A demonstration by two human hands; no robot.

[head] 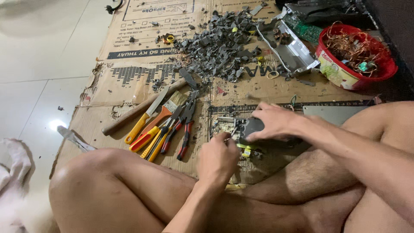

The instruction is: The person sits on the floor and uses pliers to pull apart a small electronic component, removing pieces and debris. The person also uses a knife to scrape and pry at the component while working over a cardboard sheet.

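Gripping dark block point(253, 128) | right hand point(274, 121) | tools point(166, 125) just left

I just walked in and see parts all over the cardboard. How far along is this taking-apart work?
Seemingly well along. Done: a big pile of grey broken pieces lies on the cardboard, and a red bowl holds stripped copper wire. In hand: the right hand steadies a dark component on a circuit board while the left hand works at it. Left: that board and the metal chassis beyond.
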